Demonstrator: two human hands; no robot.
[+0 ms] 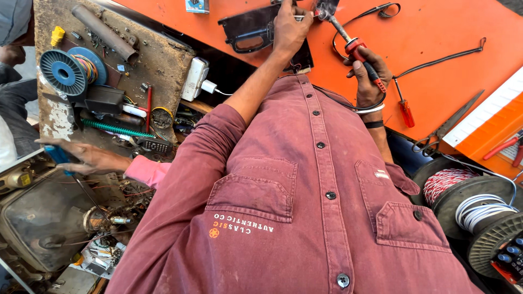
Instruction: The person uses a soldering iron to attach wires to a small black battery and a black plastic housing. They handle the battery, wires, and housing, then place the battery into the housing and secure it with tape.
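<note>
My left hand reaches out over the orange table and presses on a black plastic panel, pinching something thin and pale at its fingertips. My right hand grips the red and black handle of a soldering iron. The iron's metal tip points toward the left hand's fingertips at the top edge. My maroon shirt fills the lower middle of the view.
Another person's hand in a pink sleeve holds a blue tool over an opened device chassis. Red screwdriver, scissors, wire spools, a blue spool on a worn board, and a white charger lie around.
</note>
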